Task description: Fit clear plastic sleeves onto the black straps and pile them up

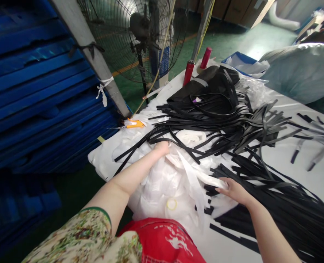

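Observation:
A long white strip (207, 179), apparently soft fabric or foam, stretches between my two hands over the near part of the table. My right hand (233, 190) pinches its right end between thumb and fingers. At its other end my left hand (162, 147) is closed, its fingertips partly hidden by white material. Another thin white band (191, 173) hangs down between the hands. Below them lies a heap of white translucent sheeting (162, 186), with a small yellowish ring (171, 204) on it. A rolled white strip (191, 136) rests just beyond my left hand.
Black strips (205, 120) lie in bundles across the table (296, 109), with more (282, 215) at right. An orange-handled tool (135, 124) lies at the left edge. Beyond stand red cylinders (188, 73), a fan (140, 27), a post (96, 62) and stacked blue pallets (36, 91).

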`<control>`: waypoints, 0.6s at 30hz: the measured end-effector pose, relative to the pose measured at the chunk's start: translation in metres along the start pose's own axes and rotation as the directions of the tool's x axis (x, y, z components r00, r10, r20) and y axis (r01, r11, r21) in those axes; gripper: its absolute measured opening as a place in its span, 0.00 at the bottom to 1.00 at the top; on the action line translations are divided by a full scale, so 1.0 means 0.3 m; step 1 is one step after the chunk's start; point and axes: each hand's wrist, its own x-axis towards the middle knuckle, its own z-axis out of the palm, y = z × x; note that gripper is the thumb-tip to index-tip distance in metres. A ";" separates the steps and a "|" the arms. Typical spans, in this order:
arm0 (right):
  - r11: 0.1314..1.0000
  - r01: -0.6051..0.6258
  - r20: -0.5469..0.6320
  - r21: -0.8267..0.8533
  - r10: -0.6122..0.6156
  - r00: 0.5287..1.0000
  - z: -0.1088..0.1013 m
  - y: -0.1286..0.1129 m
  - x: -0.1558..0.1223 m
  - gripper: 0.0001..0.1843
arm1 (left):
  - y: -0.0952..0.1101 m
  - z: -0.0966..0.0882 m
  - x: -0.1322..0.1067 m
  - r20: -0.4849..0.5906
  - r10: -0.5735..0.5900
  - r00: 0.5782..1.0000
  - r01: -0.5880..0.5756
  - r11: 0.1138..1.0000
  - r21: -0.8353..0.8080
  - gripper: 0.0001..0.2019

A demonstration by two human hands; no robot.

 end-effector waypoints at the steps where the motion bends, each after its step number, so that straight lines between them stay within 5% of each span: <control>1: 0.999 0.029 -0.004 -0.019 -0.030 1.000 0.004 -0.019 0.025 0.32 | 0.003 -0.009 -0.002 -0.039 0.020 0.999 -0.018 0.998 0.057 0.17; 7: 0.979 0.199 -0.045 0.053 -0.197 0.979 0.036 -0.256 0.186 0.25 | 0.044 -0.043 0.018 -0.093 0.249 0.964 -0.210 0.928 0.307 0.24; 11: 0.947 0.310 -0.018 0.084 -0.309 0.951 0.065 -0.405 0.208 0.19 | 0.095 -0.047 0.100 -0.042 0.217 0.975 -0.184 0.902 0.390 0.19; 14: 0.941 0.324 0.016 0.099 -0.327 0.945 0.092 -0.420 0.153 0.18 | 0.124 -0.054 0.158 0.005 0.157 0.988 -0.145 0.900 0.411 0.16; 18: 0.965 0.207 0.036 0.163 -0.216 0.976 0.139 -0.308 0.011 0.19 | 0.144 -0.101 0.193 0.111 0.191 0.975 -0.219 0.894 0.390 0.18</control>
